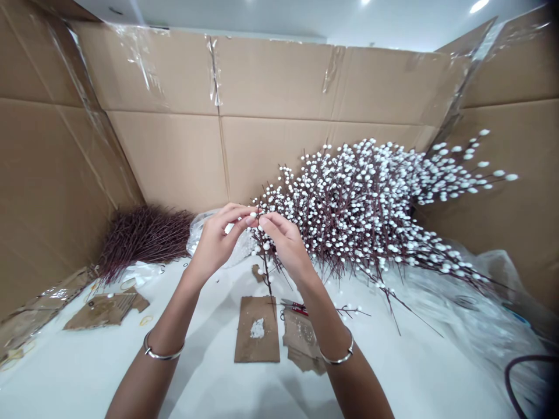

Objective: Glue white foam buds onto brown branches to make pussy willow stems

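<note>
A thin brown artificial branch with white berries stands upright between my hands, its lower end reaching down toward the table. My left hand is closed in a pinch, with a white berry at its fingertips. Thumb and fingers of my right hand pinch the branch near its upper part; the exact contact is partly hidden. Below them lies a cardboard piece with a white paste-like patch on it. Red-handled scissors or pliers, partly covered by my right forearm, rest beside it.
A large heap of white-berried branches fills the back right. Bare brown stems are piled at back left. Clear plastic lies at right, torn cardboard at left. Tall cardboard walls enclose the white table.
</note>
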Tool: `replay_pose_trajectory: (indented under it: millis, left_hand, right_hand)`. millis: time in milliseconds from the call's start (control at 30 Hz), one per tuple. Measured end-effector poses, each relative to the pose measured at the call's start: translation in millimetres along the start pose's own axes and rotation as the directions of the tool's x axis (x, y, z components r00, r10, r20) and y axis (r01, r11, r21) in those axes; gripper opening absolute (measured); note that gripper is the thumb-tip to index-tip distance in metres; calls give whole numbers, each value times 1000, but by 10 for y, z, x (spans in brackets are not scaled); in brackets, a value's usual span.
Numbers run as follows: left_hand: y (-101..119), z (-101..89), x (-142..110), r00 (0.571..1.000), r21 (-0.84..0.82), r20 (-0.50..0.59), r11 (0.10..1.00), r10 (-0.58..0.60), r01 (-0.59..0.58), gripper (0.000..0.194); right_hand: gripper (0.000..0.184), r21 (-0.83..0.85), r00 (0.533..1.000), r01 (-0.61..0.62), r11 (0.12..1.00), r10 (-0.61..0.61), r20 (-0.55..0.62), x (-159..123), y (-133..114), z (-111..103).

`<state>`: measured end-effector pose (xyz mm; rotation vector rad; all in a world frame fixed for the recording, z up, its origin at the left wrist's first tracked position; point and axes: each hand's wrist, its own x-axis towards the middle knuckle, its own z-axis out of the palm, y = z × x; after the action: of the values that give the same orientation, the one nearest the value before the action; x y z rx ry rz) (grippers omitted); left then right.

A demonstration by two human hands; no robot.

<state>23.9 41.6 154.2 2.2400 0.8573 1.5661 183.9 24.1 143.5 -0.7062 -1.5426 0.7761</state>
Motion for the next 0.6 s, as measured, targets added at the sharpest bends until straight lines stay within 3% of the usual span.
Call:
replay_pose_trajectory:
  millis: [167,300,467,600]
  left_hand:
    - [11,28,-4,993,-41,-35,993,-109,108,28]
    - [35,51,-15,983,-62,-50,983,-178,175,26]
    - [71,73,-27,991,-54,6,990,-130,131,24]
    - [85,106,-39,996,78,84,996,-37,31,22]
  right_hand:
    - [17,69,998,-23,997,26,-48,2,37,17]
    - [13,-47,976,44,998,-53,-210,-15,18,39]
    - [11,-145,940,63,987,-107,-324,-41,-44,62]
    - [10,-158,930,60,986,-112,-349,-57,-59,86]
